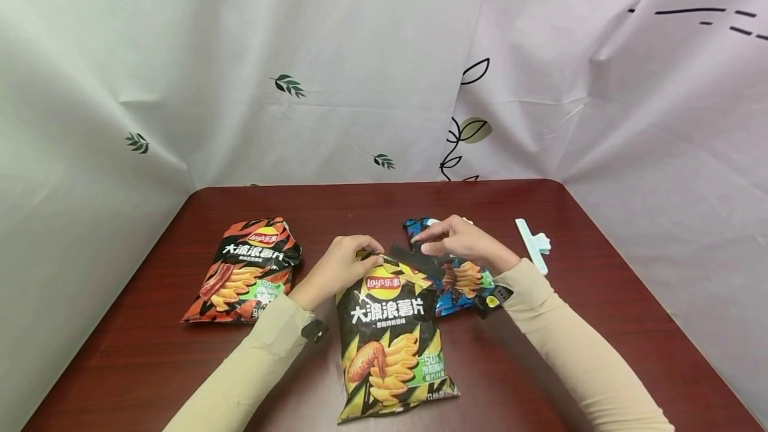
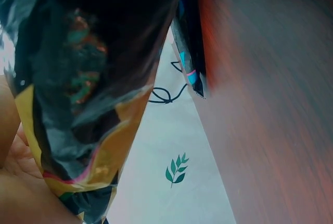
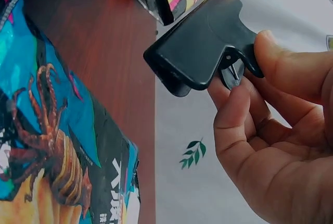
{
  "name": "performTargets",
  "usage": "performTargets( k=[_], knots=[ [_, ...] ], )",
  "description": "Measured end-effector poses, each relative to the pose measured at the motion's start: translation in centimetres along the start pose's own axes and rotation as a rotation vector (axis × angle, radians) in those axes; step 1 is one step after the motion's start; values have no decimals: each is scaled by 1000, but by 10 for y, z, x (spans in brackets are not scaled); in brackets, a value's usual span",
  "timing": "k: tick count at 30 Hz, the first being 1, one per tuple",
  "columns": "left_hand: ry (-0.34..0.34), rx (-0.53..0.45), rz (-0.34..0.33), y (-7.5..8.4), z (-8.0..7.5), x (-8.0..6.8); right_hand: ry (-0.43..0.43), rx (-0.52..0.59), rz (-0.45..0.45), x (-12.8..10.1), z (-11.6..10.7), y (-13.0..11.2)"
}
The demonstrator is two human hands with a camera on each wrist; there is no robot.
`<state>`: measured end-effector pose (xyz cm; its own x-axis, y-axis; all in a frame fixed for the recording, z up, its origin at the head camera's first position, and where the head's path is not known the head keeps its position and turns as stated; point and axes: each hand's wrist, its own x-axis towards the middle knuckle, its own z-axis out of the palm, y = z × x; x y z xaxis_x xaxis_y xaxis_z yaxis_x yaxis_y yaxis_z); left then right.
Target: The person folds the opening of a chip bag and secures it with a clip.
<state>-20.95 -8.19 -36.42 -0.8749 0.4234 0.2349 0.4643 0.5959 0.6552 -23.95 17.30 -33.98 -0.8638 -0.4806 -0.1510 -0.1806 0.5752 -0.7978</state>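
Three chip bags lie on the dark red table, and the nearest, the black and yellow bag, sits in the middle with its long axis running from the near edge away toward the back, its top end farthest from the person. Bare table shows around its lower end and out to the near corners on both sides.

At that top end the left hand curls its fingers round the bag's left corner and holds it; the left wrist view shows the crumpled top of the bag pressed against the palm. Just beside it the right hand pinches a black clip by its handle end, thumb above and fingers below, as the right wrist view shows plainly. The clip's long bar slants across the bag's top edge, pointing toward the left hand, so the bag's mouth lies between the two hands and just ahead of the right fingertips.

Under the right wrist lies the blue bag, partly covered. Well to the left rests the orange bag, apart from everything. Farther right, near the table's edge, lies a pale clip. Behind the table hangs a white cloth with leaf prints.
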Motion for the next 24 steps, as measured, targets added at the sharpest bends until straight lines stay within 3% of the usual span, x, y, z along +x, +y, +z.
performTargets(
  k=[24],
  knots=[
    [4,-6,17,1,-1,-1,-43,11,3,4,3,-3]
  ],
)
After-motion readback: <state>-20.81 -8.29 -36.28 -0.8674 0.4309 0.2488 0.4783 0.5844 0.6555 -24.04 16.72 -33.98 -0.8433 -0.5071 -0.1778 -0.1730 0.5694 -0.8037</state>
